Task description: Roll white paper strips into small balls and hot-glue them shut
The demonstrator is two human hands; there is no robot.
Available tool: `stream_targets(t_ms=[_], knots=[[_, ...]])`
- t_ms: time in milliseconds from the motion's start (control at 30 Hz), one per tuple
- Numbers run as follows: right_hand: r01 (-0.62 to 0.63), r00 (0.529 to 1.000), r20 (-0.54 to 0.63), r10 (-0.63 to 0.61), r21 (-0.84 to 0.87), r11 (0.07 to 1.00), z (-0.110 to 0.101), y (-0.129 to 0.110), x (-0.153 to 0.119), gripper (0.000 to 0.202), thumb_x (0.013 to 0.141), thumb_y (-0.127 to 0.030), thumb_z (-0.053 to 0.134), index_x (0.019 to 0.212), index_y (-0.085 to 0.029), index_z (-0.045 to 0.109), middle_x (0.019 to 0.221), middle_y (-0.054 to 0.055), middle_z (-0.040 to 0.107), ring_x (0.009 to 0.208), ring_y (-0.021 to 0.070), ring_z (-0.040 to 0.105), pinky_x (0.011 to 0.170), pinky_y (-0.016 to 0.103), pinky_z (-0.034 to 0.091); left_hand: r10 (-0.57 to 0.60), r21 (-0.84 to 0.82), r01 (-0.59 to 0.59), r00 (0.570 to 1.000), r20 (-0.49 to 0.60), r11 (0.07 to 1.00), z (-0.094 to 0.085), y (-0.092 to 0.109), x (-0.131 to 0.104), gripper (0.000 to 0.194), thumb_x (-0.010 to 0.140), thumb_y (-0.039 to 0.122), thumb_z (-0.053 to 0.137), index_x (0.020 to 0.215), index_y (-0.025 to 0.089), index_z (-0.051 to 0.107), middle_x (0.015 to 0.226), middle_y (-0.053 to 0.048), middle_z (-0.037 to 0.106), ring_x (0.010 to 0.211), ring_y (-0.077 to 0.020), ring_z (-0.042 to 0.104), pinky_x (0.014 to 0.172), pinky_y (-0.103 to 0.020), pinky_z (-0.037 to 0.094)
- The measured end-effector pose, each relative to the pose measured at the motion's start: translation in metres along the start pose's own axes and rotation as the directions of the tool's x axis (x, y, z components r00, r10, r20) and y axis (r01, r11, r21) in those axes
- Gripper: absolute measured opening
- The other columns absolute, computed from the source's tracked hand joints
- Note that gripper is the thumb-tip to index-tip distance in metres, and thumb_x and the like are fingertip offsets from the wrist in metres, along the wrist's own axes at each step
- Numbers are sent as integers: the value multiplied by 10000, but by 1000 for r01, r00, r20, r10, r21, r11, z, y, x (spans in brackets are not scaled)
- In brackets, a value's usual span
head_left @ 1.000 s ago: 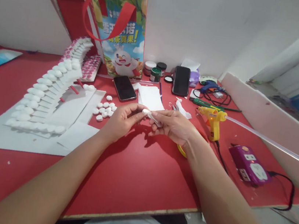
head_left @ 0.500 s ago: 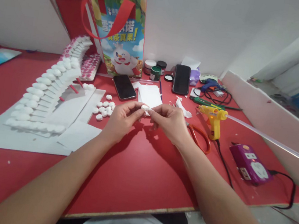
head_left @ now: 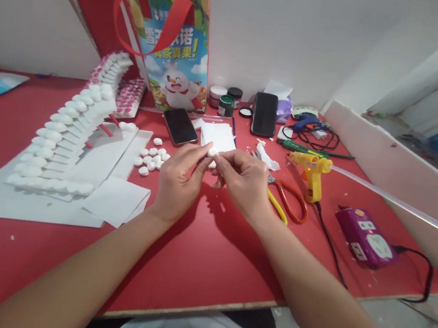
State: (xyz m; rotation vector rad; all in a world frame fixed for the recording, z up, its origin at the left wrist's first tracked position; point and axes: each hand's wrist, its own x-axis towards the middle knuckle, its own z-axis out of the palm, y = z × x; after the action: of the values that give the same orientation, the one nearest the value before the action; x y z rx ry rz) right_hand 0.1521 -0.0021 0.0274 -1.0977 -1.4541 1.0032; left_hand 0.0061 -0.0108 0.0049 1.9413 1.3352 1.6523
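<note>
At frame centre, the left hand (head_left: 179, 180) and right hand (head_left: 243, 182) meet over the red table (head_left: 197, 259), fingertips closed together on one small white pellet (head_left: 213, 153). It looks light, soft and easily crushed, probably foam or cotton, so a gentle pinch at its ends seems the sensible hold. Right of the hands lie scissors (head_left: 287, 201) and a yellow glue gun (head_left: 312, 172). Left of centre, loose pellets (head_left: 151, 160) sit near white sheets (head_left: 116, 201) and a curved, pellet-covered model (head_left: 68, 132). Farther back are two phones (head_left: 180, 126) and a printed bag (head_left: 171, 43).
</note>
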Motion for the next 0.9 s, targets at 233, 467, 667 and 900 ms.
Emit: stream_targets(t_ms=[233,467,667,900], knots=[[-7,986,168,18,-65,998,-19,0,7,288,893,-423,713,769,-163,702,664,-2,675,479,99,604,512,246,496,-360,-386,446,891,276,808,-7,-11,9,215,818,374,830,952,206,826,833,-35,762,743,-173,671,795,-336,576],[-27,980,197,34,-37,999,-14,7,9,265,894,-351,727,727,-149,691,657,2,675,449,95,605,476,227,480,-347,-416,542,819,458,730,-10,-25,13,263,846,386,803,1023,195,834,845,-45,757,817,-186,666,856,-348,546],[-480,870,260,419,258,838,-22,1,17,447,955,-571,655,881,-132,683,670,62,719,470,146,664,495,270,593,-314,-413,489,850,422,769,-10,-20,13,266,899,391,755,1068,192,803,877,-38,764,821,-171,673,853,-309,538],[-680,718,500,483,359,639,-26,1,19,256,1049,-319,566,962,-108,683,769,78,755,514,111,649,506,246,623,-276,-366,451,855,439,814,-11,-20,14,269,914,412,730,1061,196,793,966,-63,788,955,-218,704,946,-352,540]])
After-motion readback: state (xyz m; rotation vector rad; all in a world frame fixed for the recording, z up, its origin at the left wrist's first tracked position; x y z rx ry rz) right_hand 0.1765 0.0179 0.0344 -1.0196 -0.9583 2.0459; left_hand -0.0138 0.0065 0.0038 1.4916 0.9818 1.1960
